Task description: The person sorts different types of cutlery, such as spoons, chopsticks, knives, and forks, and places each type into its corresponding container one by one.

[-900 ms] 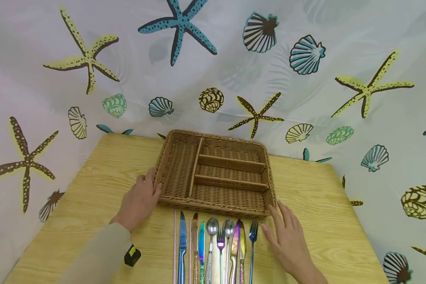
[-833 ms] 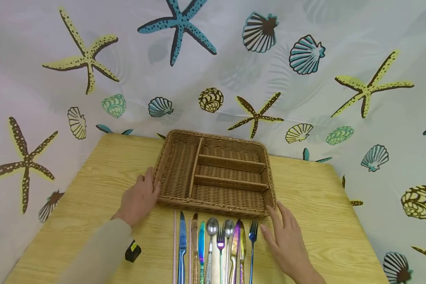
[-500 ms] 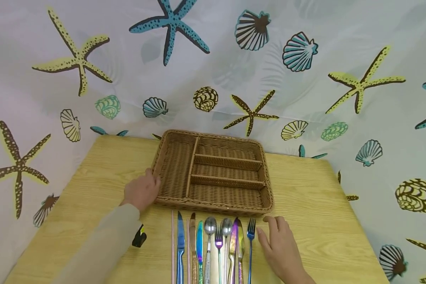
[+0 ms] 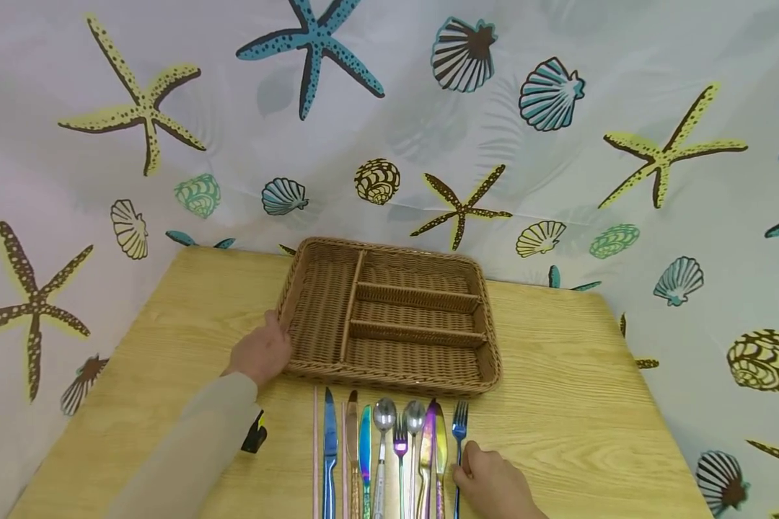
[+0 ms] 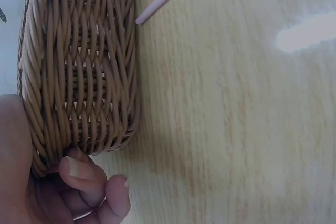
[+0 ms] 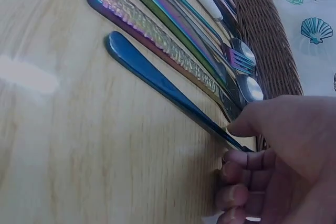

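Note:
My left hand [image 4: 262, 352] holds the left side of a brown wicker cutlery tray [image 4: 324, 310] with several compartments. In the left wrist view its fingers [image 5: 81, 174] curl around the corner of the woven tray wall [image 5: 89, 72]. My right hand [image 4: 493, 481] pinches a blue fork [image 4: 459, 425] at the right end of a row of cutlery. Up close in the right wrist view, thumb and forefinger meet around the fork's neck, its blue handle [image 6: 152, 80] lying along the table. The fork's tines are hidden there behind the hand.
Left of the fork lie a gold-and-purple knife [image 4: 426, 447], two silver spoons [image 4: 384, 414], a purple fork [image 4: 399, 436], a blue knife [image 4: 330, 432] and pink sticks [image 4: 315, 447]. A shell-patterned cloth [image 4: 389, 108] hangs behind the wooden table [image 4: 558, 375].
My right hand has left the tray's right front corner and come down toward me to the blue fork, which it now pinches. The left hand stays on the tray.

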`<state>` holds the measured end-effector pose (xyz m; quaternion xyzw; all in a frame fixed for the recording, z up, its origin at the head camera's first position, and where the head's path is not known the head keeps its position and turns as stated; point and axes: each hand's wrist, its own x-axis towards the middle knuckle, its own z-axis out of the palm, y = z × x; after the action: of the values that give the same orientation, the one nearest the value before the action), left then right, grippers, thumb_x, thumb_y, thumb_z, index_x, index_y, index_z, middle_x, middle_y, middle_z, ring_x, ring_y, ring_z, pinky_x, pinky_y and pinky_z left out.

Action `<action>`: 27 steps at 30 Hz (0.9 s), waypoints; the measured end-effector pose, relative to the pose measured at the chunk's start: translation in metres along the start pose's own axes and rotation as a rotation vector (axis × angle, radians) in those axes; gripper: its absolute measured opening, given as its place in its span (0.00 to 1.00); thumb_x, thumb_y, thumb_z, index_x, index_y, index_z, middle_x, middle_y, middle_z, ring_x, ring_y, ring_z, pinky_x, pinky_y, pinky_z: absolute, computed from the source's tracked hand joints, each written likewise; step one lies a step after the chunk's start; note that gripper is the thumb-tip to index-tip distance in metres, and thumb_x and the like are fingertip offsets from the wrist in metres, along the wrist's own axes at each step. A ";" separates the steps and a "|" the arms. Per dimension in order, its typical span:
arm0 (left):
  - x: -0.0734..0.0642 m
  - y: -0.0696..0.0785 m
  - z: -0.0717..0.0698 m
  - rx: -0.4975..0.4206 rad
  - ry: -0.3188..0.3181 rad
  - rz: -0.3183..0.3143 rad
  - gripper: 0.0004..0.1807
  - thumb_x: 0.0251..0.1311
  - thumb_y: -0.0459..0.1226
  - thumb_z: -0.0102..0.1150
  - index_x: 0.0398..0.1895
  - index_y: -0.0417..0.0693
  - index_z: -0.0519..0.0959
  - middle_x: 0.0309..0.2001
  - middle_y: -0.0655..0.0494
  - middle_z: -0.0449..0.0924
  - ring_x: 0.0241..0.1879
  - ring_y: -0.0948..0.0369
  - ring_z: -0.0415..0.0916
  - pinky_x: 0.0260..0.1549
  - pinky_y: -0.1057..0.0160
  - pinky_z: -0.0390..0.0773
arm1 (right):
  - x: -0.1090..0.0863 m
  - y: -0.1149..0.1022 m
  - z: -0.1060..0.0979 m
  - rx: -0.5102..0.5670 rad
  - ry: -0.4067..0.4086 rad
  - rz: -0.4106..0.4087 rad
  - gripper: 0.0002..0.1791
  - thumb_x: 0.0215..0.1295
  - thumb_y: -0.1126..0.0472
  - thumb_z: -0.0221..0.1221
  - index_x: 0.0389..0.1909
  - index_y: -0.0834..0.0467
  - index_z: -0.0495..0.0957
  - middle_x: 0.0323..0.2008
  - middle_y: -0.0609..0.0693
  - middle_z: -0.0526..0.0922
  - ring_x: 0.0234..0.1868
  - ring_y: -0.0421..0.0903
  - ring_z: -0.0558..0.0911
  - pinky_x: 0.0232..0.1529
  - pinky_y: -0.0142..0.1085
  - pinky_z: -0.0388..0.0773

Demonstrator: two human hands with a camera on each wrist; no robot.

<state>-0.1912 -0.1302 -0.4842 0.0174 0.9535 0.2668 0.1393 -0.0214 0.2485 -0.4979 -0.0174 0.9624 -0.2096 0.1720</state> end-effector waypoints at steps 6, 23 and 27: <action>-0.002 0.001 0.000 -0.032 0.013 0.015 0.28 0.74 0.40 0.28 0.69 0.31 0.48 0.12 0.57 0.62 0.10 0.62 0.55 0.13 0.62 0.55 | 0.003 -0.010 0.003 -0.054 0.053 0.096 0.16 0.63 0.56 0.57 0.18 0.53 0.65 0.14 0.45 0.66 0.15 0.41 0.64 0.16 0.34 0.58; -0.001 -0.001 0.002 -0.061 0.015 -0.021 0.32 0.75 0.41 0.28 0.75 0.31 0.42 0.11 0.57 0.64 0.10 0.62 0.54 0.12 0.63 0.54 | 0.002 -0.003 0.010 0.071 0.091 0.002 0.17 0.54 0.66 0.55 0.14 0.52 0.59 0.11 0.39 0.56 0.13 0.34 0.53 0.15 0.24 0.49; 0.000 -0.002 0.003 -0.057 0.021 -0.016 0.31 0.75 0.41 0.28 0.73 0.31 0.43 0.12 0.57 0.64 0.10 0.62 0.56 0.12 0.63 0.55 | 0.003 -0.001 0.006 0.080 0.101 -0.049 0.16 0.54 0.66 0.57 0.15 0.52 0.61 0.12 0.39 0.57 0.14 0.33 0.55 0.17 0.25 0.52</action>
<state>-0.1899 -0.1304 -0.4875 0.0028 0.9470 0.2930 0.1318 -0.0226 0.2452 -0.5034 -0.0237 0.9599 -0.2529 0.1185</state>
